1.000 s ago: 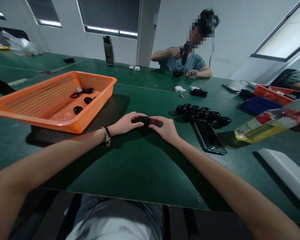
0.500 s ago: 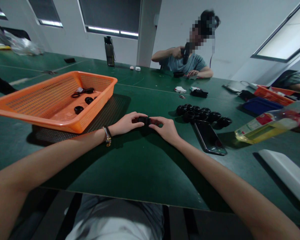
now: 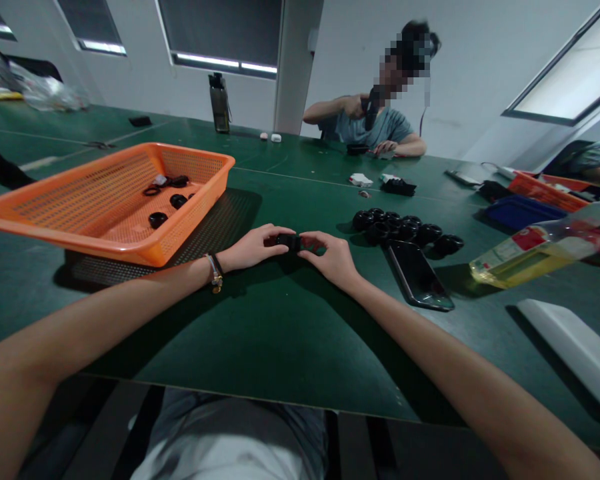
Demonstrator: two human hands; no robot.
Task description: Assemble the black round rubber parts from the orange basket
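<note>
Both hands meet over the middle of the green table (image 3: 260, 333), the left hand (image 3: 253, 248) and right hand (image 3: 330, 257) each pinching 1 end of a small black plastic part (image 3: 289, 241), likely to steady it. Bare table lies toward the near edge; an orange mesh tray (image 3: 105, 200) crowds the left, a cluster of black ring parts (image 3: 405, 228) and a dark phone (image 3: 417, 273) the right.

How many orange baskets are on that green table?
2. One orange basket sits left of the left hand; a second orange basket lies at the far right, partly hidden behind a bottle.
</note>
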